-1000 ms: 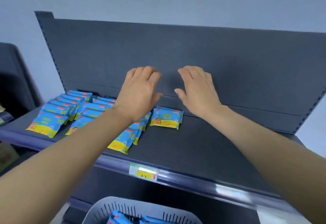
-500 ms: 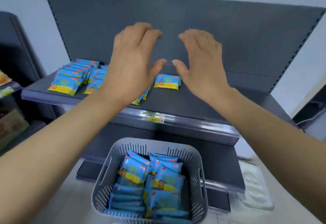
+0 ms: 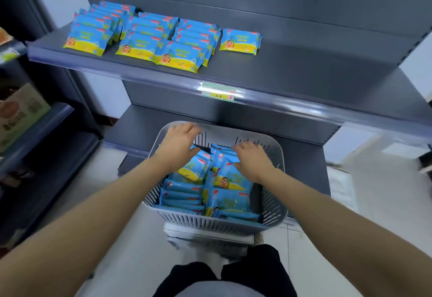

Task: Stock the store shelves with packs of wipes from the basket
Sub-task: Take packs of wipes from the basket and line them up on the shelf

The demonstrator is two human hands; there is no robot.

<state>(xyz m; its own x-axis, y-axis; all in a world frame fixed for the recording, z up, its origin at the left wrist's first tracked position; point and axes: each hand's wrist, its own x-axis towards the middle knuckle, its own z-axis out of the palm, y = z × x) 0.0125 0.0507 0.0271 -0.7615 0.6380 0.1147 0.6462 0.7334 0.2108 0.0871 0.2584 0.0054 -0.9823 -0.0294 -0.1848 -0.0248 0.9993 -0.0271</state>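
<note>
Blue-and-yellow packs of wipes (image 3: 228, 199) filled the grey basket (image 3: 210, 223) at lower centre; the left hand (image 3: 178, 148) and right hand (image 3: 253, 159) hovered over them, fingers spread, grasping nothing. Stocked packs (image 3: 163, 39) lay upper left on the shelf (image 3: 304, 74).

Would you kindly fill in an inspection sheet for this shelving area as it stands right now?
Surface: grey shelf, right part bare; price label on its front rail.
Job's things: three rows of wipes packs and a single pack on the shelf; basket below holds more packs.
Clutter: cardboard box on the neighbouring rack, left.
Grippers: left hand and right hand open over the basket's packs; contact unclear.
Cables: nothing seen.
Surroundings: pale floor; lower shelf behind the basket.
</note>
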